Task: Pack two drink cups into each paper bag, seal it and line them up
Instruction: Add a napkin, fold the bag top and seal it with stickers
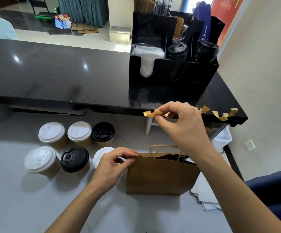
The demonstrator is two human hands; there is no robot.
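paper bag upright on tabletop, mouth unsealed | left hand pinches bag's left rim | right hand above bag pinches tape strip | six cups left of bag unpacked | progress: first bag at sealing, lineup pending

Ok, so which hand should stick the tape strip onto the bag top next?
Right. The right hand already pinches a tape strip above the paper bag, while the left hand pinches the bag's top edge, so it seems better kept steadying.
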